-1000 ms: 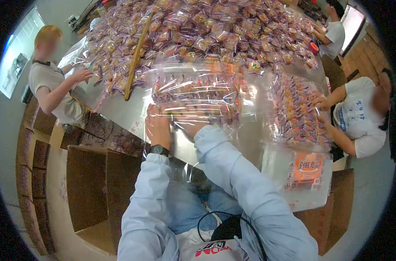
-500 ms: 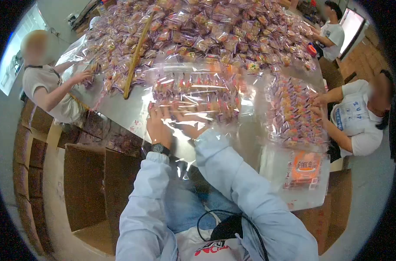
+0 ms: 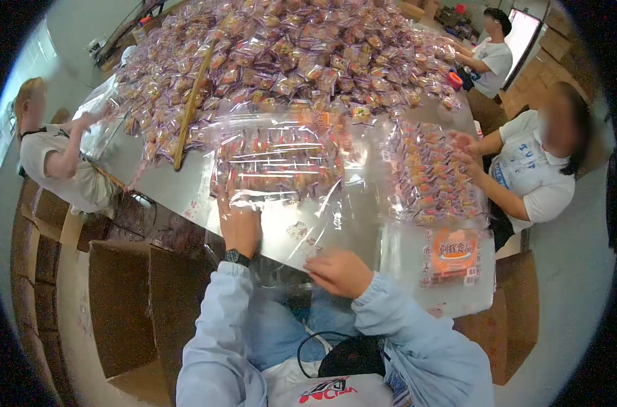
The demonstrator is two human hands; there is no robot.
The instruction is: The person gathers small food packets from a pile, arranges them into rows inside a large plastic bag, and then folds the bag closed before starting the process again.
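A large clear plastic bag [image 3: 278,159] lies flat in front of me, with rows of small wrapped snacks inside its far part. My left hand [image 3: 241,220] is at the bag's near left side, under or against the film, with its fingertips beside the snack rows; glare blurs the fingers. Lower and to the right, my right hand [image 3: 339,273] pinches the near edge of the clear film, its fingers bent together. Beyond the bag rises a big heap of wrapped snacks [image 3: 308,61] on the metal table [image 3: 180,193].
Right of my bag lies another filled bag [image 3: 430,173], with a co-worker's hands at its edge. Nearer me is a stack of printed bags [image 3: 451,261]. A yellow stick [image 3: 194,108] rests against the heap. Open cardboard boxes [image 3: 122,305] stand below left. Other people are left and far right.
My right hand has moved back from the snack rows to the bag's near edge, its fingers now pinched. My left hand has shifted slightly nearer. The right co-worker's hands have lifted slightly.
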